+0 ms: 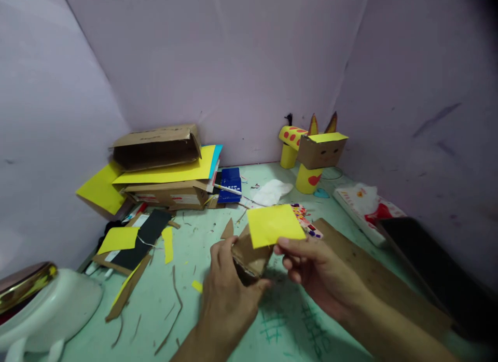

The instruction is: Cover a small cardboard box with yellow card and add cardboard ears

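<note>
Left hand gripping small box; right hand pinching yellow paper by near edge, above box's far end, contact unclear; best steady box without crushing walls, pinch paper lightly against creasing

The paper square is plain yellow. Next to it, the cardboard box is brown; beyond it, a yellow paper tube bears red spots, and a blue card shows white marks, perhaps lettering.
</note>
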